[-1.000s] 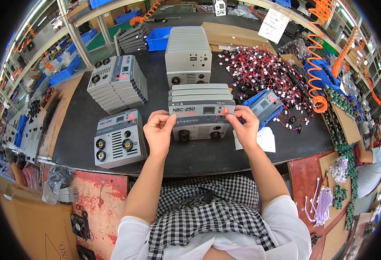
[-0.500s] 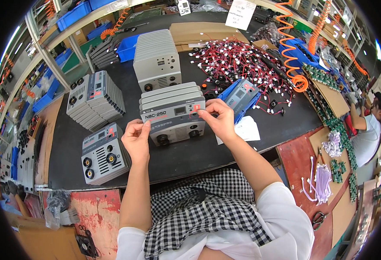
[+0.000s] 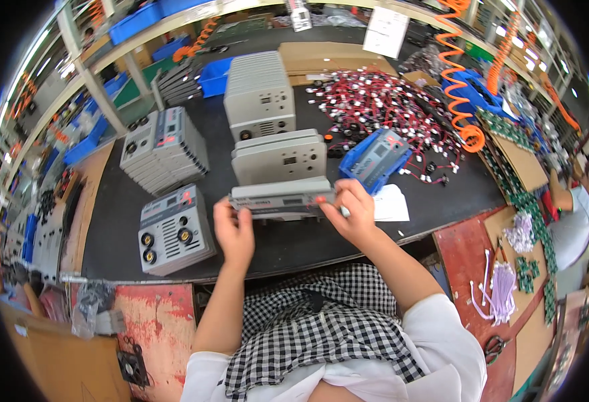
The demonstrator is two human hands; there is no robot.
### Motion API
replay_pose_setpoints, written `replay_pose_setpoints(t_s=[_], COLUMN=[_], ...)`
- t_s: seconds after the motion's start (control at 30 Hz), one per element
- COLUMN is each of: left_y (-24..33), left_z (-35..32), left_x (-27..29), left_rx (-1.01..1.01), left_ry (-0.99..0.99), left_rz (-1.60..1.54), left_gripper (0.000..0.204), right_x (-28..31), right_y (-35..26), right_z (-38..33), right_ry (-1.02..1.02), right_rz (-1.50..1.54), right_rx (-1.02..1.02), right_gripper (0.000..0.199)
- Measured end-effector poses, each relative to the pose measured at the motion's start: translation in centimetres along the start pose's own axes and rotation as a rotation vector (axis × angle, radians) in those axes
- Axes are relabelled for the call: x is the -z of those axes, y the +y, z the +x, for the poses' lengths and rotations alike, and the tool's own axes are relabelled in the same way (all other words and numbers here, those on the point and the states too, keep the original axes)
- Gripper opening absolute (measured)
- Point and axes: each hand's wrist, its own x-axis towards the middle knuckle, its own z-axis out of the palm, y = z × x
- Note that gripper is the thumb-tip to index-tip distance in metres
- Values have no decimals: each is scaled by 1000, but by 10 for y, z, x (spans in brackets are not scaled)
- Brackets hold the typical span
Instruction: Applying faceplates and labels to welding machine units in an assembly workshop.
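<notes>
A grey plastic front panel [image 3: 282, 197] is lifted edge-on above the black worktable [image 3: 117, 214]. My left hand [image 3: 233, 231] grips its left end and my right hand [image 3: 351, 213] grips its right end. Just behind it a stack of the same grey panels [image 3: 279, 157] lies face up. A taller stack [image 3: 259, 94] stands further back.
Two more panel stacks sit at the left: one with round sockets [image 3: 174, 229], one behind it [image 3: 164, 147]. A blue bin [image 3: 373, 159] and a heap of red and white wire leads [image 3: 381, 107] lie at the right, with white paper [image 3: 391, 203]. Another person [image 3: 575, 201] sits far right.
The top panel has come up off the stack and tilted edge-on between both hands; earlier it lay on the stack with the hands at its ends. The view has also shifted.
</notes>
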Motion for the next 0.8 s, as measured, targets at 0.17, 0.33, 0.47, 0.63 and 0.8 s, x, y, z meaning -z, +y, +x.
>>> replay_pose_setpoints(t_s=[0.17,0.33,0.47,0.63,0.8], left_y=[27,83,62,15,-13], left_z=[-30,25,93,112,104], left_x=[19,80,151,197,189], left_rx=[-268,-214,400,572,463], left_ry=[0,85,89,-86,-164], left_rz=[-40,300,42,232,650], left_gripper=[25,16,29,51,74], right_x=[20,30,44,69,99], right_y=[-39,-38,21,99,129], right_z=[-4,21,38,30,22], right_ry=[-79,-199,-139,-146,-184], right_rz=[31,-49,-362,-568,-848], right_rx=[69,70,-104,-278,-400], right_gripper=[32,24,30,43,51])
